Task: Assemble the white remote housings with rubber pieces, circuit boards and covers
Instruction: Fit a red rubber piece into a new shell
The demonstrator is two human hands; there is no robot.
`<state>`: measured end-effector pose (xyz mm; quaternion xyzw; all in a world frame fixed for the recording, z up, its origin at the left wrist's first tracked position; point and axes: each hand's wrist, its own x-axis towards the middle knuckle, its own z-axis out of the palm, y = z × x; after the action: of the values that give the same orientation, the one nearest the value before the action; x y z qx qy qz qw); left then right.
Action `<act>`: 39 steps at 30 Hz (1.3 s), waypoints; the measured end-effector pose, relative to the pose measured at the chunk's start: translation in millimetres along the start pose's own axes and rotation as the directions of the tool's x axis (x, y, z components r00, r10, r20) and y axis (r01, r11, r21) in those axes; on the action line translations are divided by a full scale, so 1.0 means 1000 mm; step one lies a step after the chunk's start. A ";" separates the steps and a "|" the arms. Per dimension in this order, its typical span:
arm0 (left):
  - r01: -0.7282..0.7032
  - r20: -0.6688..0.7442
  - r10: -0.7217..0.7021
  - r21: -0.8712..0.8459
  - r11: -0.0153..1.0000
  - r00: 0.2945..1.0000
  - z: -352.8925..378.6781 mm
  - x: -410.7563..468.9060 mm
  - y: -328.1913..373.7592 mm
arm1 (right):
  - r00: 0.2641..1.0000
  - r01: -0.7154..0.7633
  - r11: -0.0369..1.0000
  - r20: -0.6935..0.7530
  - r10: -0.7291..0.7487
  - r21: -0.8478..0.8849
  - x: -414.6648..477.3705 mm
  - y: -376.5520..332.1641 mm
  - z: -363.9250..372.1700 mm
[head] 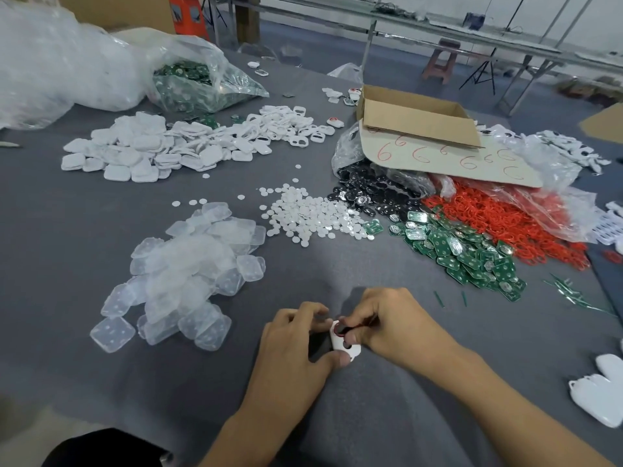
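Note:
A small white remote housing [340, 343] sits between both hands just above the grey table [67, 237], near its front edge. My left hand [296, 338] grips its left side, thumb under the lower corner. My right hand [387, 321] pinches a red and black rubber piece [340, 329] against the housing's top opening. Piles lie beyond: clear rubber pads [188, 271], white discs [310, 214], black buttons [374, 193], green circuit boards [465, 247], red rubber rings [499, 217], white covers and housings [188, 146].
A cardboard box [414, 119] with red marks stands at the back right over plastic bags. A bag of green boards [199, 85] and a large clear bag [50, 62] lie at the back left. More white parts [603, 396] rest at the right edge.

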<state>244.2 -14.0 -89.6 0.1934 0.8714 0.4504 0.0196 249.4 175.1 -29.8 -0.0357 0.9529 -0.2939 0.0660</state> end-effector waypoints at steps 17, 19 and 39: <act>-0.147 0.105 0.142 0.045 0.988 0.984 -0.002 0.004 0.004 | 0.847 -0.187 0.982 0.512 0.144 0.034 0.062 0.002 -0.026; -0.213 0.109 0.205 0.074 0.974 0.973 -0.001 0.004 0.003 | 0.844 -0.213 0.977 0.501 0.189 -0.010 0.064 0.000 -0.026; -0.149 0.073 0.147 0.028 0.988 0.986 -0.001 0.003 -0.009 | 0.944 -0.271 0.893 -0.083 0.320 0.360 -0.012 0.002 0.013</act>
<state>238.4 -18.2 -96.0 0.2737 0.8608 0.4289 0.0139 263.3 170.7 -39.8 0.1424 0.8835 -0.4437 0.0480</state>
